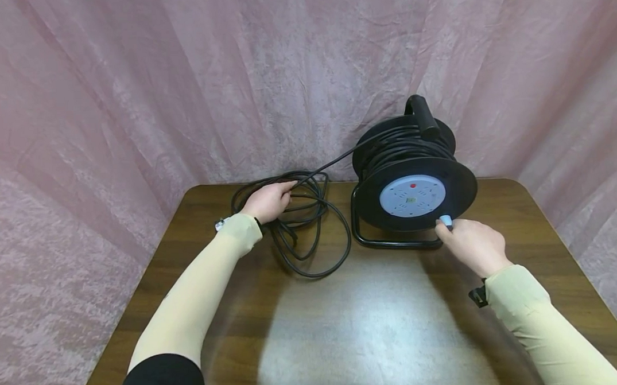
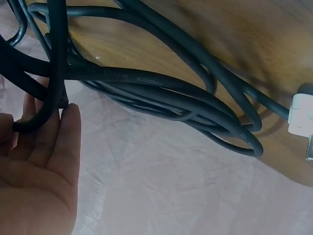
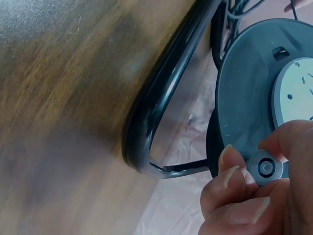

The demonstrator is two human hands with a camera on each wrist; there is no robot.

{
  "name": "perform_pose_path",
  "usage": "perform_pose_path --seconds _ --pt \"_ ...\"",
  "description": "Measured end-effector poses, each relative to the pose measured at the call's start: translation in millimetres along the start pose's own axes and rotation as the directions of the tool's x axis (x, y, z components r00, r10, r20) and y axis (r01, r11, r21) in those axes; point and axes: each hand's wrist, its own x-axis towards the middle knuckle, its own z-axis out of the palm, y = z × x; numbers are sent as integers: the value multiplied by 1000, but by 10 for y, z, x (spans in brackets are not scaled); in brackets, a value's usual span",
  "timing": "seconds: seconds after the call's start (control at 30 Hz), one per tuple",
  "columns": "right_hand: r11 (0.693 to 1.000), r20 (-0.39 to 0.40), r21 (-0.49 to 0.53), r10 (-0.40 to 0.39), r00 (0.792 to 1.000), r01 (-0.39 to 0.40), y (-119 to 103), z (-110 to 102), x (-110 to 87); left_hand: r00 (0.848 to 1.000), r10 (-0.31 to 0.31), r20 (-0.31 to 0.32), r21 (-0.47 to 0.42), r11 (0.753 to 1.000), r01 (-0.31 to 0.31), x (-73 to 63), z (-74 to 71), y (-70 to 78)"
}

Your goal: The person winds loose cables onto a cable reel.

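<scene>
A black cable reel (image 1: 413,165) with a pale socket plate (image 1: 412,196) stands on its tubular frame (image 1: 393,244) at the table's back right. Black cable (image 1: 333,161) runs taut from its drum to my left hand (image 1: 269,202), which pinches it between thumb and fingers. Loose coils of the same cable (image 2: 161,88) lie under and beside that hand. With thumb and fingers my right hand (image 1: 473,244) grips the small grey crank knob (image 3: 265,167) at the lower right of the reel's front disc. In the left wrist view a white plug (image 2: 301,115) ends the cable.
The reel's carrying handle (image 1: 423,117) rises above the drum. Behind the wooden table (image 1: 345,328) hangs a pink velvet curtain (image 1: 283,79), close to its back edge. One loop of cable reaches forward toward the table's middle.
</scene>
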Motion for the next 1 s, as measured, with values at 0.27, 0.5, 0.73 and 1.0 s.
perform_pose_path --seconds 0.27,0.5,0.73,1.0 --pt "1000 20 -4 6 1000 -6 -32 36 17 999 1 -53 -40 999 -3 -7 25 -33" --pt "1000 37 -3 -2 999 2 -62 90 35 999 5 -52 -66 998 -8 -38 17 -24" --pt "1000 48 0 -4 999 4 -77 144 49 1000 27 -9 -69 997 -28 -21 9 -56" --pt "1000 57 3 2 998 -2 -114 177 56 997 29 -67 -154 987 -39 -50 11 -98"
